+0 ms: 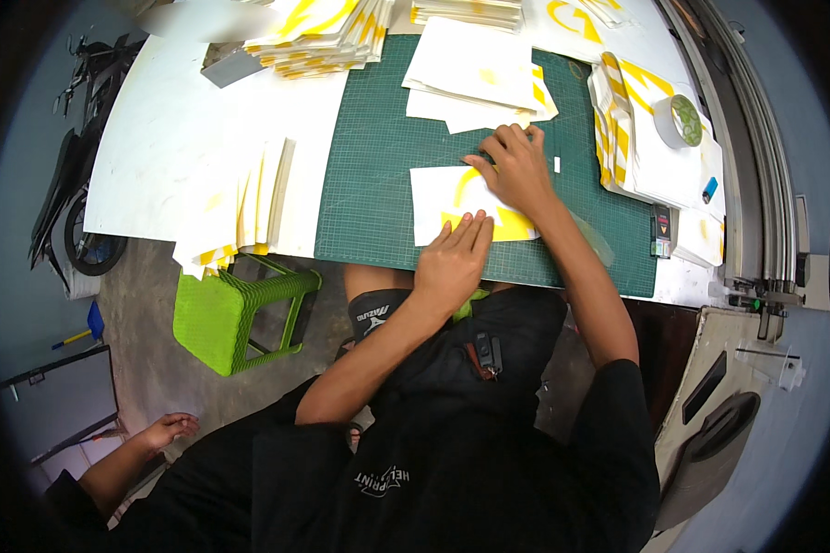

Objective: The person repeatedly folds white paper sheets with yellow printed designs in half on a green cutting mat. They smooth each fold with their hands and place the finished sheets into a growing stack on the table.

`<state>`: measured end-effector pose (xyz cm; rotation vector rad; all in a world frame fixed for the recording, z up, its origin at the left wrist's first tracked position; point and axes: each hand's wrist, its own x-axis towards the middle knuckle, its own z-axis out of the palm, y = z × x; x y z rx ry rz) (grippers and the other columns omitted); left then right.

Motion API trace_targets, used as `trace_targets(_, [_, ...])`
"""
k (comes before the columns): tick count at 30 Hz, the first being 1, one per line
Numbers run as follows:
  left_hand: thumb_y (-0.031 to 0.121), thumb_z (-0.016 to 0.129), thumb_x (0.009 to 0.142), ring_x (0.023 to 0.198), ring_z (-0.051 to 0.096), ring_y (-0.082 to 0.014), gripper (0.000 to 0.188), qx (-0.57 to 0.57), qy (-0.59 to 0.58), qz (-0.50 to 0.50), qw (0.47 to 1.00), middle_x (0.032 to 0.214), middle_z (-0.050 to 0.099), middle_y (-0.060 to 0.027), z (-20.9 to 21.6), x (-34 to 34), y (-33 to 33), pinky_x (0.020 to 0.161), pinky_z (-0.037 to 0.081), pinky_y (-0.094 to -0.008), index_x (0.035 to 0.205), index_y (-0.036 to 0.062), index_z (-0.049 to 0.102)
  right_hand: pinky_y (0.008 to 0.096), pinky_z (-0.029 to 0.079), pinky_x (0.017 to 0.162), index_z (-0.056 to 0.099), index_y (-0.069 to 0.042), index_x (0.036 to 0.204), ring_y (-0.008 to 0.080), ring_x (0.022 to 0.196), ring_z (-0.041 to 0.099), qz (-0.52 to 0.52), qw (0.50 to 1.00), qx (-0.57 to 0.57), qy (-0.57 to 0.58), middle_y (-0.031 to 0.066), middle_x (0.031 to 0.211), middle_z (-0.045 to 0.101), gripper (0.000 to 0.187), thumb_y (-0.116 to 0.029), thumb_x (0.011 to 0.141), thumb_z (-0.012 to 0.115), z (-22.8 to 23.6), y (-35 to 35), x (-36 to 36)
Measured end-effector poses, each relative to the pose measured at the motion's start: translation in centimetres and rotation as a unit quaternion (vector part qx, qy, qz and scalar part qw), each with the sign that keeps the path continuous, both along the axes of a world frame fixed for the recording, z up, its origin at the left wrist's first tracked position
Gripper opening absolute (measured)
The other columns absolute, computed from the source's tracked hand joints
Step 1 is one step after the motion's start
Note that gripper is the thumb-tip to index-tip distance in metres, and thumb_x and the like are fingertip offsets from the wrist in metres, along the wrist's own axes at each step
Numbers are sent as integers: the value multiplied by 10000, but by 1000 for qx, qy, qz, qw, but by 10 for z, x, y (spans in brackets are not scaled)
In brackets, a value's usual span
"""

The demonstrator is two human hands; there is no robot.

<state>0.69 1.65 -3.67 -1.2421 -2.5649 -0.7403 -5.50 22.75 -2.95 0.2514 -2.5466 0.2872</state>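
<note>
A white paper piece with yellow print (431, 196) lies flat on the green cutting mat (369, 157) in front of me. My left hand (455, 255) rests on its near edge, fingers stretched out and pressed flat on the yellow part. On the paper's right side is my right hand (516, 170), thumb spread from the bent fingers, whose tips reach past the far edge. Neither hand shows anything gripped in it. Just beyond my right fingertips sits a loose stack of white paper pieces (466, 60). A small white strip (557, 165) lies to the right.
Printed paper stacks stand at the far left (327, 41), the right (641, 138) and the left table edge (249, 207). A tape roll (678, 122), a blue lighter (710, 190) and a small black box (660, 230) are at right. A green stool (217, 318) and another person's hand (171, 429) are left.
</note>
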Motion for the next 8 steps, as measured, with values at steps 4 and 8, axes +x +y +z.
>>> trace_targets(4, [97,674,905,1302,670,-260,499,-22,-11,-51,998,1393,704,-132,9,-21,-10,1203,392,-514,1402,64,647,524,392,927,707,-88,905,269,977,593,-8,1000,6,-1,77,953,605,304,-378,905,797,-4,0,0])
trace_targets(8, [338,733,933,1495,483,-357,677,-59,-7,24,998,1596,515,-217,18,-39,-16,1262,295,-544,1549,132,541,526,390,926,706,-98,912,266,991,592,-11,1000,6,-1,79,971,604,304,-388,908,798,-5,-1,0])
